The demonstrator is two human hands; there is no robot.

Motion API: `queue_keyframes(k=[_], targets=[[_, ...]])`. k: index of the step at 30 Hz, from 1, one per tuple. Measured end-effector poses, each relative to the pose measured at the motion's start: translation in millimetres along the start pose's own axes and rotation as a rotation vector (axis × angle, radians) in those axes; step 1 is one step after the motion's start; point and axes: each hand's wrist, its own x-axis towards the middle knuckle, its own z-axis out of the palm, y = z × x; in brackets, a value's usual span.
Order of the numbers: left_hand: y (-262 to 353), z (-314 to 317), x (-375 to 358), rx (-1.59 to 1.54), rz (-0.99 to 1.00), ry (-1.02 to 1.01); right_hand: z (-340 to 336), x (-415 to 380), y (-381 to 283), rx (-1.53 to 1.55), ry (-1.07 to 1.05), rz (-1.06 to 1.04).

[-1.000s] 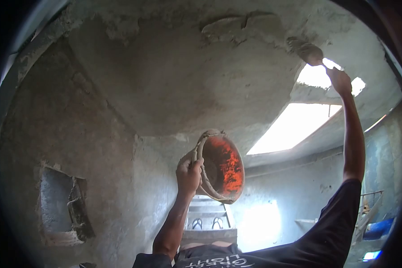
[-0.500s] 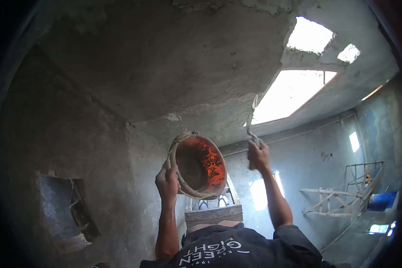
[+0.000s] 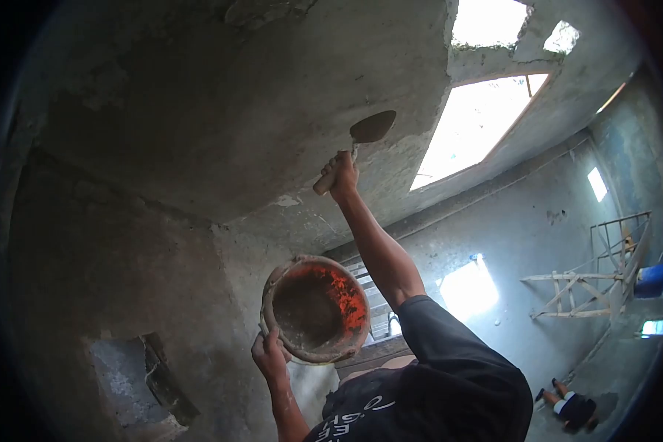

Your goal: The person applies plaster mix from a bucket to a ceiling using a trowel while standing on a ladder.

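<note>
My left hand (image 3: 272, 357) grips the rim of a mortar-caked bucket (image 3: 270, 309), whose inside shows grey residue and patches of orange-red. The bucket's open mouth is turned toward me. My right hand (image 3: 342, 175) is raised above it, wrapped round the handle of a pointed trowel (image 3: 373, 127). The trowel's dark blade points up and to the right and overlaps the grey plastered wall (image 3: 272, 110) in this view.
A large bright opening (image 3: 479, 132) lies right of the trowel, with smaller holes above it. At right are a metal scaffold frame (image 3: 578, 295) and a blue drum (image 3: 653, 281). Another person (image 3: 573, 409) is at lower right. A wall recess (image 3: 129, 383) is at lower left.
My right hand has swung up and left with the trowel, whose blade now shows its broad face. The bucket sits slightly lower in view, and another person has come into view.
</note>
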Motion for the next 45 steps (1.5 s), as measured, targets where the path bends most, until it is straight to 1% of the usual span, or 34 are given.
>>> queue_keyframes(k=[1, 3, 5, 6, 9, 11, 14, 16, 18, 19, 21, 23, 25, 26, 28, 29, 31, 37, 41, 44, 45], targets=[[0, 2, 1, 0.022, -0.015, 0.035, 4, 5, -1, 0.008, 0.007, -0.005], [-7, 1, 5, 0.043, 0.004, 0.024, 8, 8, 0, -0.063, 0.003, -0.025], [-12, 1, 7, 0.043, -0.016, 0.079, 10, 19, 3, -0.085, 0.004, -0.023], [-16, 1, 9, 0.047, -0.016, 0.076, 10, 25, 3, -0.11, -0.002, -0.016], [-21, 0, 11, 0.05, -0.029, 0.113, 11, 38, 5, -0.082, -0.007, -0.002], [-21, 3, 8, 0.03, -0.039, 0.153, 17, 38, -3, -0.099, 0.012, -0.003], [-28, 1, 9, -0.028, -0.044, 0.141, 12, 34, -14, -0.163, 0.037, -0.007], [-28, -3, 9, 0.006, -0.044, 0.152, 12, 27, -19, -0.204, 0.035, -0.015], [-25, -1, 7, 0.069, -0.03, 0.159, 12, 18, -26, -0.392, -0.001, -0.074], [-25, -1, 9, 0.068, -0.028, 0.153, 16, 14, -28, -0.391, 0.0, -0.08], [-27, -1, 10, 0.021, -0.037, 0.12, 27, 7, -26, -0.351, -0.077, -0.069], [-30, -2, 15, 0.013, -0.039, 0.104, 43, -10, -32, -0.372, -0.104, -0.089], [-31, -4, 17, 0.006, -0.038, 0.092, 49, -24, -35, -0.452, -0.228, -0.08], [-31, -3, 17, 0.011, -0.038, 0.093, 47, -22, -35, -0.452, -0.234, -0.086], [-31, -4, 16, 0.022, -0.04, 0.098, 33, -16, -30, -0.287, -0.173, -0.033], [-32, -6, 16, 0.011, -0.053, 0.088, 27, -12, -28, -0.287, -0.176, -0.034], [-33, -7, 16, -0.003, -0.063, 0.077, 19, -3, -24, -0.214, -0.011, -0.062], [-28, -2, 18, 0.048, -0.078, 0.088, 15, 20, -7, -0.182, 0.011, 0.02], [-35, -6, 24, 0.046, -0.082, 0.07, 26, 23, -1, -0.149, 0.047, -0.011], [-41, -10, 26, 0.063, -0.082, 0.075, 34, 17, -4, -0.179, 0.055, 0.0], [-43, -11, 27, 0.071, -0.079, 0.076, 38, 13, -5, -0.236, 0.044, -0.02]])
